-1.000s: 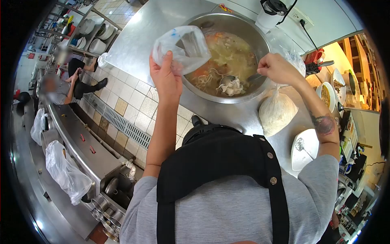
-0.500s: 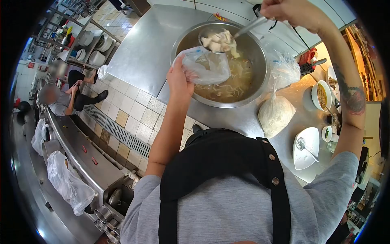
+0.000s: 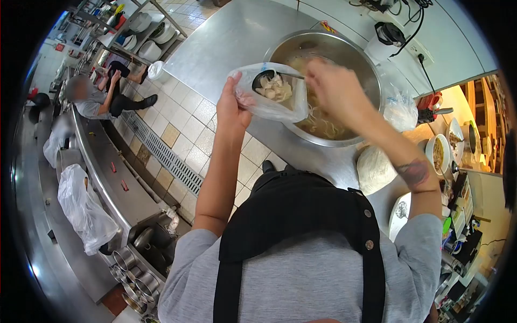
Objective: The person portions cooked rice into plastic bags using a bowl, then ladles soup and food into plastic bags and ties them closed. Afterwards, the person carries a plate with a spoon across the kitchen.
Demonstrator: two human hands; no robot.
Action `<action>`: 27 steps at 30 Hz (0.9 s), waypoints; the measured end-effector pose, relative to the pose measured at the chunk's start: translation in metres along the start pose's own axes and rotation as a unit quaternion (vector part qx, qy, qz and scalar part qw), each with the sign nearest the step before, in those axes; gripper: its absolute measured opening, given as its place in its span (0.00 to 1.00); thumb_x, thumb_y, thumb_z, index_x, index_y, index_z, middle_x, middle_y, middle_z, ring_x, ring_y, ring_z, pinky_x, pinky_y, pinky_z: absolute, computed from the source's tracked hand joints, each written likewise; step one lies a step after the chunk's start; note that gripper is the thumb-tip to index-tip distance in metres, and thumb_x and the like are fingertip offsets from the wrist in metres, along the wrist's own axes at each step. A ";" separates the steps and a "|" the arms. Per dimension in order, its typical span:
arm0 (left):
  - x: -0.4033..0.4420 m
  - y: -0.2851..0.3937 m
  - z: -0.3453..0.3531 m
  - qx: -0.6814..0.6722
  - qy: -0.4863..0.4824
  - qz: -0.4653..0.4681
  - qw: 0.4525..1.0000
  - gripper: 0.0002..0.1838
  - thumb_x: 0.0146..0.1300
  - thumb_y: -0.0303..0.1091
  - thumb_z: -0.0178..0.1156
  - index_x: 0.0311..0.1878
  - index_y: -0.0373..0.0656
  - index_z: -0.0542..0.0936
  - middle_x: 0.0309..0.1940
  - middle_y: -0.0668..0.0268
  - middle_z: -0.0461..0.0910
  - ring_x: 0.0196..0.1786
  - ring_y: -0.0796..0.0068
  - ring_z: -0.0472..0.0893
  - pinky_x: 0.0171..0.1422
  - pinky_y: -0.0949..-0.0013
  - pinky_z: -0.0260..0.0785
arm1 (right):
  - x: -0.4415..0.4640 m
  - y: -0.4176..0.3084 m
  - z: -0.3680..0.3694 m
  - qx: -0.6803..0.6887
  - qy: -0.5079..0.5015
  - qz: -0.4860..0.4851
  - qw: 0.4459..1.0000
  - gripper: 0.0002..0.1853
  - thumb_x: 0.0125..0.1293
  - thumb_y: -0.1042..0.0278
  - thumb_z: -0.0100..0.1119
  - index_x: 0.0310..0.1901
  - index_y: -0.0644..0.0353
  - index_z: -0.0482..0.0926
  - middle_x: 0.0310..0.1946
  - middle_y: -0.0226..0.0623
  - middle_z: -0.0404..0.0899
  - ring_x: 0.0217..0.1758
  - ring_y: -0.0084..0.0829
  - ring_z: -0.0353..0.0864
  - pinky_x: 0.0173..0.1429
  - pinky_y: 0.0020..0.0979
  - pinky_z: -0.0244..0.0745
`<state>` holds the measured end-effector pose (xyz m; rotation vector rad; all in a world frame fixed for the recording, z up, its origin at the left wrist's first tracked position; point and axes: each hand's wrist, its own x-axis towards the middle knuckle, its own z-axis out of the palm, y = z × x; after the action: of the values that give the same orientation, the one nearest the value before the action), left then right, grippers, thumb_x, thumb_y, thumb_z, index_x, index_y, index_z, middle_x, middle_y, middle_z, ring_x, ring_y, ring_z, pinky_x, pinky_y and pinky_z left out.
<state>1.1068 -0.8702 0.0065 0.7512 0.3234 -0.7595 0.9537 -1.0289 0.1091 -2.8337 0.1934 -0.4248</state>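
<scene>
My left hand (image 3: 235, 102) pinches the rim of a clear plastic bag (image 3: 292, 105) and holds it open over the near-left edge of a large steel bowl (image 3: 372, 64). In the bag's mouth sits the bowl of a ladle (image 3: 257, 81), tilted, with pale chunks of food (image 3: 276, 89) at it. My right hand (image 3: 331, 81) is closed round the ladle's handle, slightly blurred, above the steel bowl. Broth with pale strips (image 3: 323, 128) fills the steel bowl below. Most of the handle is hidden by the hand and the bag.
The steel bowl stands on a steel table (image 3: 215, 48). To its right are a tied bag of white food (image 3: 375, 169), another clear bag (image 3: 401, 110), a bowl of food (image 3: 438, 153) and a white dish (image 3: 399, 215). A seated person (image 3: 91, 109) is at the far left.
The ladle has come down and left from above the steel bowl into the bag's mouth. My right hand has lowered with it. The view has shifted, while my left hand still holds the bag.
</scene>
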 end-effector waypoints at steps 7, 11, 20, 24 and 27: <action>0.004 0.019 0.020 0.040 -0.047 -0.016 0.998 0.15 0.66 0.40 0.51 0.45 0.37 0.76 0.19 0.74 0.62 0.18 0.84 0.61 0.18 0.78 0.54 | -0.036 0.009 0.002 -0.088 0.149 -0.120 0.977 0.09 0.52 0.74 0.53 0.38 0.58 0.73 0.28 0.38 0.70 0.32 0.38 0.74 0.35 0.36 0.71; 0.001 0.018 0.034 0.064 -0.034 -0.021 0.997 0.14 0.65 0.38 0.53 0.41 0.35 0.75 0.17 0.74 0.61 0.16 0.85 0.60 0.17 0.78 0.52 | -0.040 0.032 -0.020 -0.060 0.220 -0.028 0.973 0.06 0.56 0.73 0.53 0.37 0.58 0.73 0.26 0.38 0.72 0.30 0.38 0.75 0.32 0.36 0.71; 0.006 0.008 0.069 0.109 -0.154 -0.095 0.978 0.12 0.64 0.36 0.54 0.42 0.36 0.76 0.15 0.79 0.54 0.15 0.87 0.53 0.17 0.79 0.48 | -0.069 0.123 0.037 -0.215 -0.070 0.210 0.951 0.07 0.58 0.70 0.50 0.32 0.63 0.76 0.24 0.52 0.78 0.30 0.49 0.80 0.35 0.44 0.76; 0.004 -0.001 0.096 0.131 -0.181 -0.106 0.969 0.11 0.63 0.32 0.55 0.45 0.39 0.76 0.16 0.79 0.55 0.16 0.87 0.53 0.18 0.80 0.48 | -0.078 0.130 0.057 -0.190 -0.109 0.198 0.955 0.07 0.54 0.73 0.50 0.30 0.64 0.78 0.24 0.51 0.78 0.30 0.52 0.80 0.35 0.47 0.76; 0.000 -0.002 0.113 0.149 -0.227 -0.127 0.954 0.11 0.61 0.29 0.56 0.47 0.40 0.76 0.16 0.79 0.56 0.17 0.87 0.54 0.19 0.81 0.48 | -0.077 0.127 0.058 -0.172 -0.086 0.207 0.959 0.07 0.52 0.73 0.51 0.27 0.65 0.78 0.25 0.54 0.78 0.31 0.52 0.80 0.35 0.46 0.76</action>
<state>1.1054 -0.9523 0.0847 0.7999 -0.1200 -1.2150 0.8866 -1.1233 -0.0007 -3.0223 0.8816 -0.0548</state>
